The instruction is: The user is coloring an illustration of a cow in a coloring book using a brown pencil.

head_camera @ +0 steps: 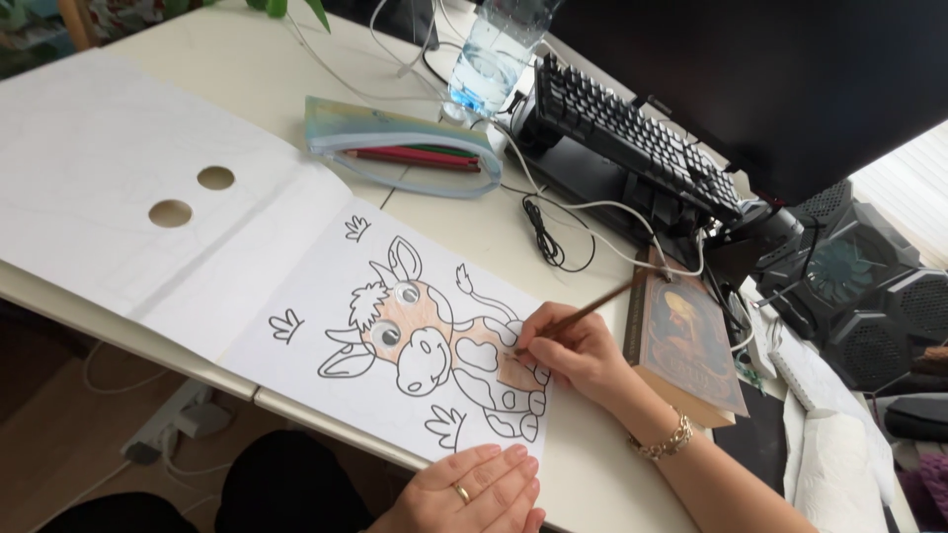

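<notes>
- Colouring book [197, 247]: I am taking it as my landmark; it is lying open on the pale desk [474, 237], its near corner hanging past the desk's front edge.
- Right hand [578, 355]: I am pinching a brown pencil [583, 314] in closed fingers, and its tip is touching the cow drawing [434, 345] on the book's right page, at the body.
- Left hand [474, 494]: I am laying it flat, fingers together and holding nothing, on the book's bottom corner, just below the cow's legs.
- Pencil case [405, 148]: it is lying beyond the book's top edge, with red and green pencils showing inside.
- Paperback [686, 350]: it is sitting just right of the book, close to my right wrist.
- Keyboard [632, 133], water bottle [494, 49] and cables [553, 237]: they are crowding the desk beyond and to the right of the book.
- Risk, as I judge it: the overhanging corner is inviting a slip if my left hand lifts, and the page would be shifting under the tip and the stroke crossing an outline.
- Risk: my right elbow is working near the paperback and could nudge it.
- Room: the book's blank left page is offering free space; the right side is tight.
</notes>
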